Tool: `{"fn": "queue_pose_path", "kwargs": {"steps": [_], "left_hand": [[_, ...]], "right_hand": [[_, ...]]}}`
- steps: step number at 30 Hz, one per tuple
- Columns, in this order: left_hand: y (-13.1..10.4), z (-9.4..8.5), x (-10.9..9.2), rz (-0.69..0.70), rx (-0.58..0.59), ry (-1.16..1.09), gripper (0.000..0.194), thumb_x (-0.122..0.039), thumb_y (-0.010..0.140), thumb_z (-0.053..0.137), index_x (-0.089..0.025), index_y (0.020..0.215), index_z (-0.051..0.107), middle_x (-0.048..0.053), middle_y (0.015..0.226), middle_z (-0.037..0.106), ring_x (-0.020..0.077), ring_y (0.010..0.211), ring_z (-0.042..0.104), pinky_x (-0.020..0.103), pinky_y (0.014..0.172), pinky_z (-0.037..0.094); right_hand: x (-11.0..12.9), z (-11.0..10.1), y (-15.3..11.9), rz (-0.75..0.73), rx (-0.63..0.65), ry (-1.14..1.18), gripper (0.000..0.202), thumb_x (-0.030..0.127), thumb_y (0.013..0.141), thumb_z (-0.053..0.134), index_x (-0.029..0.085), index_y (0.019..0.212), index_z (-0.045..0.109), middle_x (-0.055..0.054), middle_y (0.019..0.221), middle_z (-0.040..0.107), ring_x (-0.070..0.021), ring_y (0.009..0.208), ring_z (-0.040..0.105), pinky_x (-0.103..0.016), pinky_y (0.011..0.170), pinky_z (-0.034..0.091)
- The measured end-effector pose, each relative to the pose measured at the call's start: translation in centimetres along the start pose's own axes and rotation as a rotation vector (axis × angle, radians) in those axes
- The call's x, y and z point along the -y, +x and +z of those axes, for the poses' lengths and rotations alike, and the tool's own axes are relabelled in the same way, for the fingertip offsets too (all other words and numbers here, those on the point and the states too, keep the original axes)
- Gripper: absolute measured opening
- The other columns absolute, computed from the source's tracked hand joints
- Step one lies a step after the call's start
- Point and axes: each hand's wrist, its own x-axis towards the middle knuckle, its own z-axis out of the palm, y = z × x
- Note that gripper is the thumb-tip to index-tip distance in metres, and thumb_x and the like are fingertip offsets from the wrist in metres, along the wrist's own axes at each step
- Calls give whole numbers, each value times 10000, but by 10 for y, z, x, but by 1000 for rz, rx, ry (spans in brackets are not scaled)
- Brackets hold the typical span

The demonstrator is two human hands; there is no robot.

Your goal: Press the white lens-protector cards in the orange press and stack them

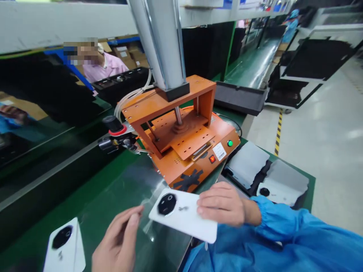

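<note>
My right hand (222, 204) grips a white phone (187, 223) by its right end, fingers across the back. A dark round camera module sits at its left end. Whether it is a whole phone or only a back cover, I cannot tell. Just left of it is my left hand (120, 238), thumb and fingers closed together; anything small between them cannot be made out. Clear film (151, 232) shows between that hand and the phone. Another white phone (65, 251) lies on the green mat (113, 200) at lower left.
An orange pneumatic press (170, 158) with a lit green button (229, 143) stands ahead. Pale sheets (249, 162) and a white phone part (279, 192) lie in a dark tray at right. A person in pink (104, 68) sits across the line. Black bins (238, 98) stand behind.
</note>
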Motion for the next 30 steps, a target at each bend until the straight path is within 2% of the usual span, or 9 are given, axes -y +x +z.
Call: {"fn": "queue_pose_path", "kwargs": {"steps": [2,4,6,9,11,15,20,26,30], "left_hand": [[26,23,-21,95,176,-108,425,-600,902,582,-252,1084,744,64,1117,754,256,971,711,370,826,576],[50,45,-37,217,296,-131,457,-605,883,603,-238,1118,744,74,1147,743,245,990,703,359,857,566],[70,64,-50,304,345,-83,461,-602,883,595,-236,1117,751,75,1166,732,234,977,692,357,855,555],[86,86,-61,357,379,2,469,-604,891,563,-234,1104,757,74,1131,730,227,929,680,367,845,539],[90,95,-63,389,336,95,466,-596,894,547,-234,1098,757,77,1100,729,248,953,674,402,887,517],[92,106,-62,483,210,337,451,-562,926,492,-239,1110,746,85,1057,716,307,1051,647,474,923,454],[92,113,-59,499,215,371,478,-561,945,470,-204,1139,722,93,1055,691,315,1077,645,464,901,433],[90,117,-57,498,186,427,486,-567,942,482,-217,1194,705,115,1083,674,328,1084,625,454,864,410],[89,118,-62,475,193,450,445,-532,943,475,-222,1166,703,97,1054,676,310,1085,626,434,862,391]], "right_hand": [[-5,-27,-16,122,-5,-55,253,203,995,518,260,1124,729,-59,1091,789,-163,1098,731,-331,820,582],[-10,-49,-29,228,-40,-110,262,210,986,545,291,1180,702,-54,1033,802,-173,1048,752,-339,814,589],[-14,-66,-38,295,-69,-181,283,220,984,554,321,1212,687,-47,1025,806,-179,1004,764,-347,796,591],[-18,-81,-48,320,-82,-303,285,211,986,550,316,1208,695,-51,1057,804,-179,990,765,-349,772,579],[-20,-86,-54,317,-73,-360,269,217,1000,531,311,1173,714,-43,1064,803,-174,1006,760,-349,771,569],[-24,-84,-65,367,-51,-391,274,253,1021,505,350,1103,747,-5,1084,800,-164,1025,753,-351,793,562],[-30,-76,-70,405,-13,-369,275,276,1029,497,333,1054,765,-5,1078,802,-156,1014,753,-346,790,548],[-33,-78,-62,314,-70,-421,285,210,1021,489,304,1054,756,-11,1064,805,-152,1032,750,-334,793,541],[-36,-79,-61,272,-120,-429,236,187,1010,511,211,1098,728,-60,1024,808,-183,1003,756,-337,768,538]]}}
